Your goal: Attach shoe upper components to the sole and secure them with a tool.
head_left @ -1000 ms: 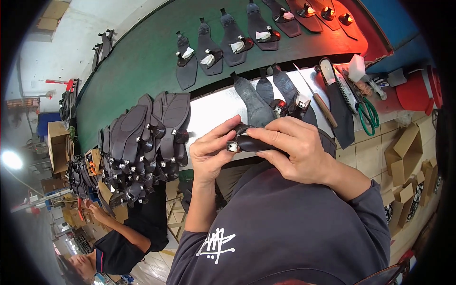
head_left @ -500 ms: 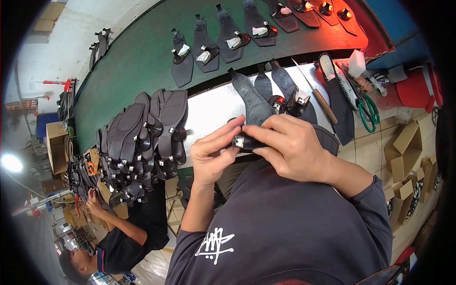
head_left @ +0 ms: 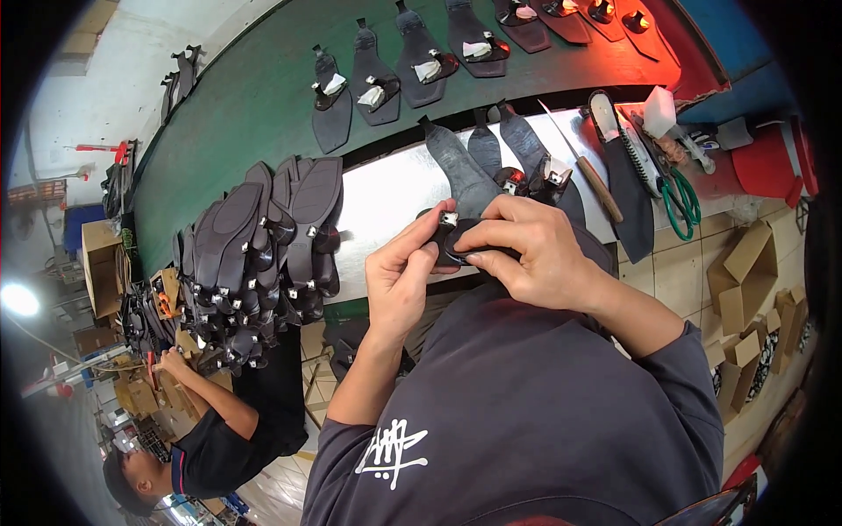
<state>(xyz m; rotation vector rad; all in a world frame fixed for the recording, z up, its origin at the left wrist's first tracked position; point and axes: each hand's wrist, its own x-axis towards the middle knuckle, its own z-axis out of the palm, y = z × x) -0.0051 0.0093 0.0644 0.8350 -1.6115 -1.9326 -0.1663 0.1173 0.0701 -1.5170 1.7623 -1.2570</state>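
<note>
My left hand (head_left: pixel 402 270) pinches a dark sandal piece (head_left: pixel 445 235) with a small pale, shiny tip near its fingertips. My right hand (head_left: pixel 535 254) closes on the same piece from the other side, thumb and bent fingers together. The piece is held in front of my chest, over the bench's near edge, partly hidden by my fingers. Just beyond my hands lies a dark sandal sole (head_left: pixel 458 167) with a narrow strap end. To its right are more soles with glossy dark parts (head_left: pixel 553 178) and pale bits on them.
A pile of dark sandals (head_left: pixel 254 237) lies left of my hands. A row of soles (head_left: pixel 377 79) runs along the green bench (head_left: pixel 246 123). At right are an awl-like wooden-handled tool (head_left: pixel 598 188) and green-handled scissors (head_left: pixel 680 203). A co-worker (head_left: pixel 219 430) works at lower left.
The piece has turned in my fingers, so its pale tip now points up beside my left fingertips. My right hand has shifted slightly. The co-worker's arm has moved a little.
</note>
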